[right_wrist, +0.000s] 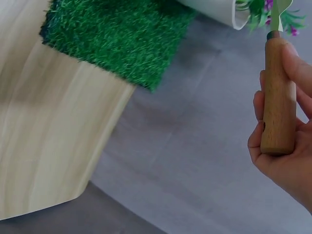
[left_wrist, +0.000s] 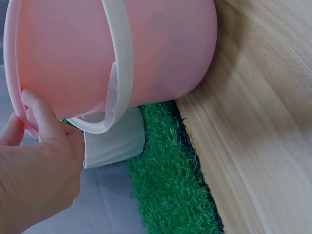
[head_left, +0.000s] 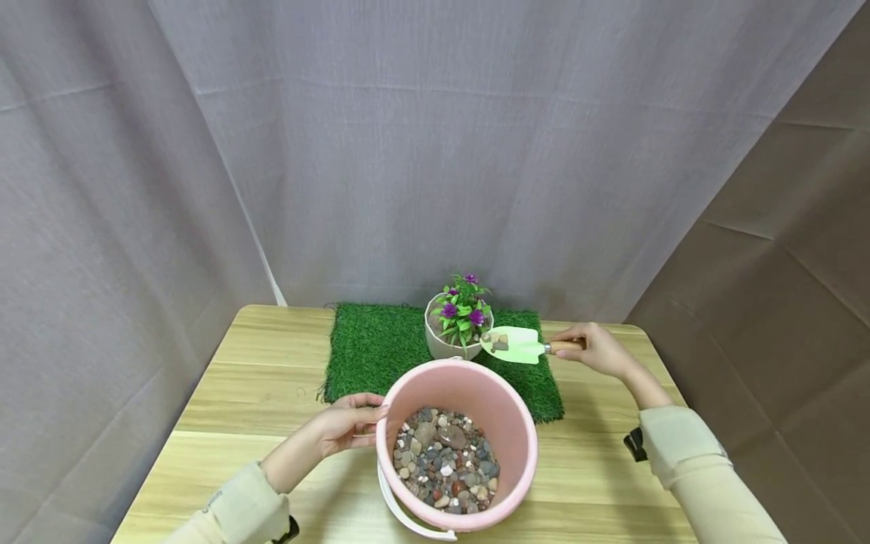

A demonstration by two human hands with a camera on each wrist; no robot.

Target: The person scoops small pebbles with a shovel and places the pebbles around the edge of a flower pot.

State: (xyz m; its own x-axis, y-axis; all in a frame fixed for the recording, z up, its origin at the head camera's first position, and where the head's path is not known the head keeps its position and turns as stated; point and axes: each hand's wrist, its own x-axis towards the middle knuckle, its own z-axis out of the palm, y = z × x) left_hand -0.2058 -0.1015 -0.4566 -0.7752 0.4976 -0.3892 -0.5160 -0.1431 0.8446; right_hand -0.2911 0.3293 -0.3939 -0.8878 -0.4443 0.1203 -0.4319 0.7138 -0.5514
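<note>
My right hand [head_left: 598,350] grips the wooden handle [right_wrist: 281,97] of a light green trowel [head_left: 522,346]. Several pebbles [head_left: 499,344] lie on its blade, whose tip overlaps the near right rim of a white flowerpot [head_left: 445,349]. Green leaves and purple flowers [head_left: 464,311] grow from that pot. With thumb and fingers, my left hand [head_left: 350,423] pinches the rim of a pink bucket [head_left: 506,408] at its left side. Inside the bucket lie many mixed pebbles [head_left: 445,461]. Its white handle [left_wrist: 124,58] hangs down along the outside.
The flowerpot stands on a green artificial grass mat [head_left: 381,340], which the bucket partly hides. Beneath is a light wooden table [head_left: 272,378]. Grey curtain cloth [head_left: 421,151] hangs behind and to the left, with a brown cloth [head_left: 782,264] at the right.
</note>
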